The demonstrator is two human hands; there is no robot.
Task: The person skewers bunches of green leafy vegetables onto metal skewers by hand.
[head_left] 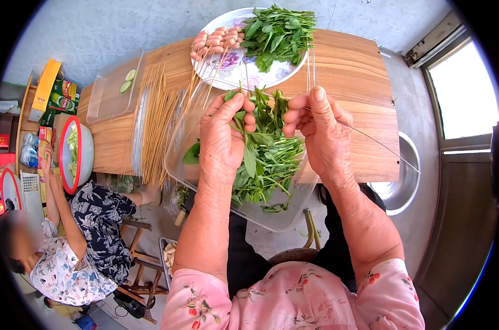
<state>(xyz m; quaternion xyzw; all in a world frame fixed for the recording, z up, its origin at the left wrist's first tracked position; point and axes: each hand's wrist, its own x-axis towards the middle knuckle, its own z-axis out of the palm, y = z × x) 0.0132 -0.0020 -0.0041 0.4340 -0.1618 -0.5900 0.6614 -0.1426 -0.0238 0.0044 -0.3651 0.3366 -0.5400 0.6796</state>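
My left hand (223,132) pinches a few leafy green stems (249,154) between thumb and fingers, leaves hanging down. My right hand (324,129) is closed on a thin metal skewer (379,140) that slants out to the lower right. Some greens (279,107) hang by the right fingertips; how they meet the skewer is hidden. Below both hands stands a clear plastic box (285,223) with loose leafy greens (263,184) in it. Beyond them, a flowered plate (277,77) bears skewered sausages (216,41) and a bunch of skewered greens (277,33).
Bamboo skewers (158,129) and metal skewers (140,135) lie left of the box on the wooden table (351,71). A clear container (109,91) holds cucumber slices. A red-rimmed bowl (86,148) is farther left, near a seated person (73,258). A metal basin (409,159) stands at right.
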